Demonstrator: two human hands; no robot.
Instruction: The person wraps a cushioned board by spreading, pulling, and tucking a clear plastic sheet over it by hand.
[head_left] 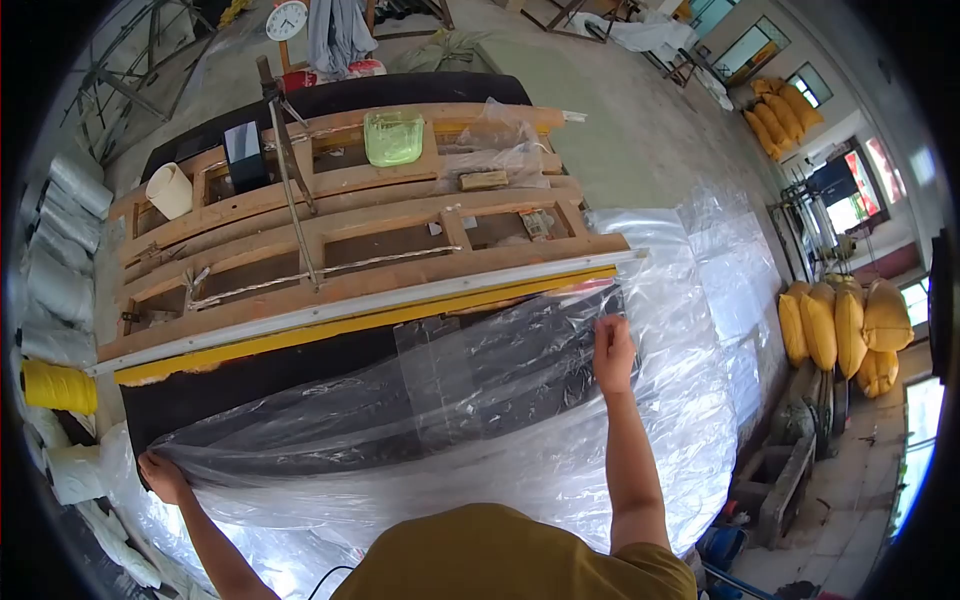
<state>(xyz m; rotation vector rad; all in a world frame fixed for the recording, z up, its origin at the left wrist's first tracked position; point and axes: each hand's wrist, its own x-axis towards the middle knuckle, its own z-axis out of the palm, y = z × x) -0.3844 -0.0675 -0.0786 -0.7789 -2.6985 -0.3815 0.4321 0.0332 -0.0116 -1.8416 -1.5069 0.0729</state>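
A wide sheet of clear plastic film [330, 425] stretches between my two hands, over a black surface [250, 365] at the front of a wooden frame. At the lower left, my left hand [162, 477] is closed on the film's edge by the black surface's corner. My right hand [613, 355] pinches the film near the right end of the frame. Along the frame's front edge run a yellow strip [370, 325] and a pale metal bar [400, 303]. More crumpled film spreads below and to the right.
On the wooden frame [380, 232] stand a green plastic basket [393, 138], a white cup [170, 190], a dark box [243, 157] and a metal rod stand [290, 170]. Film rolls [65, 285] and a yellow twine spool [60, 387] line the left. Yellow sacks [822, 325] stand at right.
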